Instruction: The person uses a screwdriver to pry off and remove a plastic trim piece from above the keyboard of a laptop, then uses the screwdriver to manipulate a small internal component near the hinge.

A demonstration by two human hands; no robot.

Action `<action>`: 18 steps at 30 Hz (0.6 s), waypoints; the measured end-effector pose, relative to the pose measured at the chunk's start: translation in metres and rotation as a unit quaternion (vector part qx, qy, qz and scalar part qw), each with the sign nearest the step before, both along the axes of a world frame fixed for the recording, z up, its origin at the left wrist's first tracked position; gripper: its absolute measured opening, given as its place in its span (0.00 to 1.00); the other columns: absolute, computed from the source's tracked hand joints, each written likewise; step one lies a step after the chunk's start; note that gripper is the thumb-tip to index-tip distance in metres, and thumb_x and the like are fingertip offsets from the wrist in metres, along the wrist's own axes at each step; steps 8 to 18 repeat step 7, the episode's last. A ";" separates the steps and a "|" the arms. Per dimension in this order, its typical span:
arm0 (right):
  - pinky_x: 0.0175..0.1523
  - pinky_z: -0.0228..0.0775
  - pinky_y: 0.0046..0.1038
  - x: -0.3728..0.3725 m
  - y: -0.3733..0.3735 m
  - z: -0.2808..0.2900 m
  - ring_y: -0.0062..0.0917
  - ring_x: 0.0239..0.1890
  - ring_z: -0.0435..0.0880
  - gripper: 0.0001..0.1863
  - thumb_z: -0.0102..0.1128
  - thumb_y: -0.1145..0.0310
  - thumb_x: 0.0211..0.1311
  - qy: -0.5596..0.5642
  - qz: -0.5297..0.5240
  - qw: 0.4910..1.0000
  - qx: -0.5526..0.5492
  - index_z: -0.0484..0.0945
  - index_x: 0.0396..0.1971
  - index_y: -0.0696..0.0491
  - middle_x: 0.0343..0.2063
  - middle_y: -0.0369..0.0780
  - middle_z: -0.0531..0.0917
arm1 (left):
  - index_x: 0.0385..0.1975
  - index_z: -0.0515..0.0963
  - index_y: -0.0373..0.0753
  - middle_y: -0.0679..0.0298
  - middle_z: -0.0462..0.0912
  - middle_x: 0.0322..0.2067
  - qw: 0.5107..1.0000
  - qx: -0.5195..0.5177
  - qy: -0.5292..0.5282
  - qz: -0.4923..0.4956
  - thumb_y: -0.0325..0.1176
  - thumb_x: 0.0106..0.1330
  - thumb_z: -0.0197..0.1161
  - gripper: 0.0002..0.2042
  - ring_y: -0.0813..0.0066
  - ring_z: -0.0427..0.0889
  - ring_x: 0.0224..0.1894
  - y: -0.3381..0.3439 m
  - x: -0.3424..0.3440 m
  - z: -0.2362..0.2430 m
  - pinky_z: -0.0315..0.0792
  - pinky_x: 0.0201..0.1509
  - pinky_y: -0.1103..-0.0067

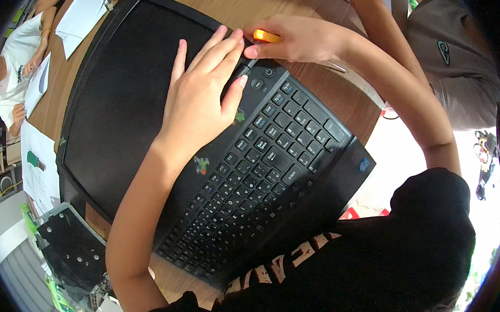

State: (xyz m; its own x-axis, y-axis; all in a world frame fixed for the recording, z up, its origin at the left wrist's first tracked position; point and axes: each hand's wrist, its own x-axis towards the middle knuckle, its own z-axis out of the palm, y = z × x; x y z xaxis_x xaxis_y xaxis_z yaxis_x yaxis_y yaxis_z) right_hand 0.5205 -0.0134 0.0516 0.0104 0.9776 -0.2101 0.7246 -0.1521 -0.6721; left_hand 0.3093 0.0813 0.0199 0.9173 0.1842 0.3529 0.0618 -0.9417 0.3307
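Note:
A black laptop (pixel 125 89) lies opened wide on the wooden table, tilted in my view, with its dark screen to the left and its keyboard (pixel 262 166) to the right. My left hand (pixel 198 99) rests on it across the hinge side, fingers stretched out and pointing to the far hinge corner. At that corner, my right hand (pixel 308 38) is closed around a tool with a yellow-orange handle (pixel 267 36). The tool's working end is hidden, so its kind does not show. The fingertips of both hands are close together there.
Papers (pixel 81 23) lie at the far left, and a sheet with a small green object (pixel 34 159) lies nearer. A black metal part with holes (pixel 69 241) stands at the lower left. One person (pixel 19 73) sits at left; another (pixel 456 57) is at right, an arm reaching over the table.

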 end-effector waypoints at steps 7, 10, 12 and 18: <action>0.47 0.75 0.39 0.003 -0.008 -0.002 0.41 0.40 0.87 0.32 0.63 0.35 0.59 -0.081 -0.042 0.995 0.045 0.85 0.43 0.53 0.32 0.54 0.85 | 0.64 0.73 0.42 0.65 0.70 0.67 1.000 -0.003 -0.009 0.020 0.39 0.65 0.62 0.26 0.63 0.62 0.73 0.004 0.000 -0.002 0.47 0.75 0.49; 0.47 0.75 0.39 0.003 -0.008 -0.002 0.41 0.40 0.87 0.32 0.63 0.35 0.59 -0.081 -0.042 0.995 0.045 0.85 0.43 0.53 0.32 0.54 0.85 | 0.64 0.73 0.42 0.65 0.70 0.67 1.000 -0.003 -0.009 0.020 0.39 0.65 0.62 0.26 0.63 0.62 0.73 0.004 0.000 -0.002 0.47 0.75 0.49; 0.47 0.75 0.39 0.003 -0.008 -0.002 0.41 0.40 0.87 0.32 0.63 0.35 0.59 -0.081 -0.042 0.995 0.045 0.85 0.43 0.53 0.32 0.54 0.85 | 0.64 0.73 0.42 0.65 0.70 0.67 1.000 -0.003 -0.009 0.020 0.39 0.65 0.62 0.26 0.63 0.62 0.73 0.004 0.000 -0.002 0.47 0.75 0.49; 0.47 0.75 0.39 0.003 -0.008 -0.002 0.41 0.40 0.87 0.32 0.63 0.35 0.59 -0.081 -0.042 0.995 0.045 0.85 0.43 0.53 0.32 0.54 0.85 | 0.64 0.73 0.42 0.65 0.70 0.67 1.000 -0.003 -0.009 0.020 0.39 0.65 0.62 0.26 0.63 0.62 0.73 0.004 0.000 -0.002 0.47 0.75 0.49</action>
